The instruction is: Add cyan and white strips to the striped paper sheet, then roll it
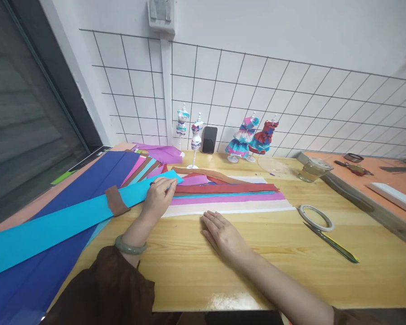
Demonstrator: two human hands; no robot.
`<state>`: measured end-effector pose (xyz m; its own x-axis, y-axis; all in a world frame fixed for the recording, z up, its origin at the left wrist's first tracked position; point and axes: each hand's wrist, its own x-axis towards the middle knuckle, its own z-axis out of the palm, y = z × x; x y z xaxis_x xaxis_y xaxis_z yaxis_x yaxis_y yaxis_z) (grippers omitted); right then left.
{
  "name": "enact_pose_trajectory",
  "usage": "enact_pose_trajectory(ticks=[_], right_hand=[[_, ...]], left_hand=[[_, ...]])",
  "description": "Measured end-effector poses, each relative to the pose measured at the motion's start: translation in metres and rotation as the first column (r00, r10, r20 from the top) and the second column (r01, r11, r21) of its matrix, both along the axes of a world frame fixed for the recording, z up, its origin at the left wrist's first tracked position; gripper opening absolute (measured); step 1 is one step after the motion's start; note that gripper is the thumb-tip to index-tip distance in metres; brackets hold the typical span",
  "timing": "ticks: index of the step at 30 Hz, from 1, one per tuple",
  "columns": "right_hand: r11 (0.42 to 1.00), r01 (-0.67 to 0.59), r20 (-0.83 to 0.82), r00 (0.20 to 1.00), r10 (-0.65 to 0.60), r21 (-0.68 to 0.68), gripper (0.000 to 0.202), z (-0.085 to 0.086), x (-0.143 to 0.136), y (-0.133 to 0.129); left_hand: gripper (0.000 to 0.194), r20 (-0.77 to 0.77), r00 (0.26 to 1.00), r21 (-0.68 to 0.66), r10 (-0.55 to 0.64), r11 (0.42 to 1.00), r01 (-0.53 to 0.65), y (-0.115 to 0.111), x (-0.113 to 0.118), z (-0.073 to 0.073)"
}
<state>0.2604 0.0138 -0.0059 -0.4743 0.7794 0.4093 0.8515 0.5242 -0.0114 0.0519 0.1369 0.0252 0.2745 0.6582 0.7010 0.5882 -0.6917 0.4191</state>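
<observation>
My left hand [158,198], with a jade-coloured bangle [130,245] on the wrist, pinches the end of a long bright blue crepe paper strip [71,207]. The strip runs off to the left over a dark blue sheet [50,266]. A small brown band [117,201] wraps across it. Flat on the table lies my right hand [225,232], its fingers stretched out and holding nothing. Just beyond it are layered paper strips in red [230,188], purple [250,198] and pale cream [240,207].
Two mini mannequins [196,137] and a phone [209,139] stand by the wall grid, with two dressed mannequins [242,140] to their right. A tape roll [316,218] overlaps scissors [338,246] on the wooden table [189,266]. A cup [314,169] sits at back right.
</observation>
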Motion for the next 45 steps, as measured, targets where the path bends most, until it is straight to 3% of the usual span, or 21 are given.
enact_pose_trajectory(ticks=[26,35,45], right_hand=[[0.965,-0.258,-0.046,0.966,0.256,-0.050,0.041,-0.007,-0.103,0.029],[0.944,-0.316,-0.071,0.948,0.310,-0.099,0.046,-0.009,-0.114,0.032],[0.897,-0.370,-0.041,0.928,0.371,-0.242,0.051,0.005,-0.105,0.024]], left_hand=[[0.025,0.035,0.996,-0.011,0.088,0.996,-0.088,0.004,-0.014,0.007],[0.025,0.040,0.995,-0.031,0.087,0.996,-0.086,0.006,-0.014,0.005],[0.027,0.027,0.996,-0.041,0.079,0.996,-0.078,0.009,-0.015,0.003]])
